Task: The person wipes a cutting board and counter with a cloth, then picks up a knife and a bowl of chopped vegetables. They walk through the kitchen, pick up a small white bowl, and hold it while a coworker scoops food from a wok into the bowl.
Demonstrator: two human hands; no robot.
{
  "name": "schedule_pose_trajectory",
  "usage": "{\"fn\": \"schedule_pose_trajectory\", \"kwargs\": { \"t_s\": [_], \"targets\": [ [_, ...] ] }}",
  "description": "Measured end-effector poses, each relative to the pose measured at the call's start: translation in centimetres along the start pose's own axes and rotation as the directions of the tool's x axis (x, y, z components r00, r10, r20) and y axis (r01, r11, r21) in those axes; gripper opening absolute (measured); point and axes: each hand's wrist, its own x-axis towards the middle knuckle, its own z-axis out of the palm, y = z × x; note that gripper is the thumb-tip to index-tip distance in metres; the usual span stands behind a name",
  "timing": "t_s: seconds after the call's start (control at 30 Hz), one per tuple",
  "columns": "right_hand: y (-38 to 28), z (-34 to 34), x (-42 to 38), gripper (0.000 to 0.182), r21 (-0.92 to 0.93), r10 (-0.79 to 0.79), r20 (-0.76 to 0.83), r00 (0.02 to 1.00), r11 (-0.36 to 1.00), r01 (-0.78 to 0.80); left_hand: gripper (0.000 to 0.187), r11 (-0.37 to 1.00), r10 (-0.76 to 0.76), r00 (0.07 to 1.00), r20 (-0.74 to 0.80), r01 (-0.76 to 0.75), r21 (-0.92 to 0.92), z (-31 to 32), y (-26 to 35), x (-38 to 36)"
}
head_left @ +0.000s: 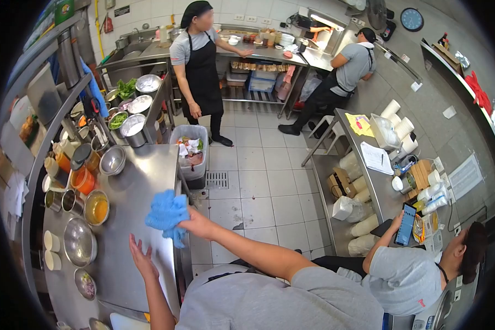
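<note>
My right hand (pixel 197 224) grips a crumpled blue cloth (pixel 169 213) above the right edge of the steel counter (pixel 140 184). The cloth bunches out in front of the fingers. To the left of it and nearer to me, my left hand (pixel 143 258) is raised over the same counter, empty, with its fingers apart. It does not touch the cloth.
Metal bowls (pixel 80 242), sauce containers and cups line the counter's left side. Beyond its far right corner stands a bin (pixel 197 170) with waste. Two people stand farther off; another at right holds a phone (pixel 405 224). A shelved table (pixel 363 157) stands at right.
</note>
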Motion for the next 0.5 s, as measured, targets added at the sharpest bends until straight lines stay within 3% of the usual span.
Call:
{"fn": "schedule_pose_trajectory", "kwargs": {
  "t_s": [0.03, 0.1, 0.13, 0.17, 0.2, 0.23, 0.27, 0.3, 0.33, 0.37, 0.4, 0.43, 0.5],
  "targets": [
    [1.8, 0.4, 0.4, 0.041, 0.003, 0.008, 0.011, 1.0, 1.0, -0.008, 0.055, 1.0, 0.0, 1.0, -0.014, 0.0, 0.001, 0.2, -0.4, 0.1],
    [8.1, 0.8, 0.7, 0.043, -0.507, -0.04, 0.274, 0.961, 0.843, 0.18, 0.058, 0.881, -0.162, 0.965, 0.206, 0.236, -0.41, 1.2, -1.8, 0.7],
    [9.6, 0.8, 0.1, 0.043, -0.504, -0.035, 0.279, 0.96, 0.845, 0.177, 0.057, 0.882, -0.267, 0.948, 0.173, 0.313, -0.353, 2.9, 0.4, -0.4],
    [11.1, 0.9, -0.5, 0.046, -0.643, 0.084, 0.209, 0.974, 0.763, 0.072, 0.057, 0.882, -0.271, 0.949, 0.163, 0.313, -0.353, 4.3, 2.8, -1.9],
    [12.0, 0.5, -0.8, 0.048, -0.76, 0.192, 0.124, 0.973, 0.649, -0.031, 0.059, 0.962, 0.012, 0.995, 0.103, 0.017, -0.273, 5.6, 5.2, -3.4],
    [12.8, -0.9, -0.6, 0.048, -0.757, 0.203, 0.135, 0.97, 0.653, -0.031, 0.062, 0.943, 0.299, 0.952, 0.069, -0.284, -0.171, 6.1, 7.4, -3.9],
    [13.8, -2.8, -0.6, 0.049, -0.763, 0.331, 0.038, 0.943, 0.619, -0.186, 0.062, 0.947, 0.291, 0.955, 0.051, -0.28, -0.157, 5.6, 9.3, -3.9],
    [14.1, -3.9, -0.8, 0.05, -0.757, 0.454, -0.055, 0.889, 0.562, -0.334, 0.063, 0.858, 0.509, 0.847, 0.153, -0.514, -0.004, 5.0, 11.0, -4.0],
    [12.9, -3.7, -1.0, 0.05, -0.758, 0.472, -0.034, 0.881, 0.562, -0.331, 0.065, 0.685, 0.668, 0.686, 0.289, -0.718, 0.12, 4.8, 12.0, -3.9],
    [11.7, -3.4, -0.9, 0.052, -0.786, 0.422, 0.002, 0.907, 0.561, -0.26, 0.065, 0.686, 0.665, 0.694, 0.275, -0.714, 0.142, 4.9, 12.3, -3.7],
    [9.5, -2.8, -0.8, 0.053, -0.81, 0.369, 0.04, 0.929, 0.557, -0.186, 0.063, 0.643, 0.58, 0.667, 0.467, -0.727, 0.24, 5.3, 12.4, -3.5],
    [6.4, -1.7, -0.7, 0.051, -0.719, 0.374, 0.157, 0.914, 0.678, -0.153, 0.062, 0.585, 0.448, 0.632, 0.633, -0.742, 0.327, 5.5, 12.1, -3.6],
    [2.4, -0.5, -0.2, 0.05, -0.559, 0.306, 0.335, 0.891, 0.826, -0.073, 0.053, 0.638, 0.366, 0.713, 0.598, -0.66, 0.396, 6.6, 8.7, -4.6]
  ]
}}
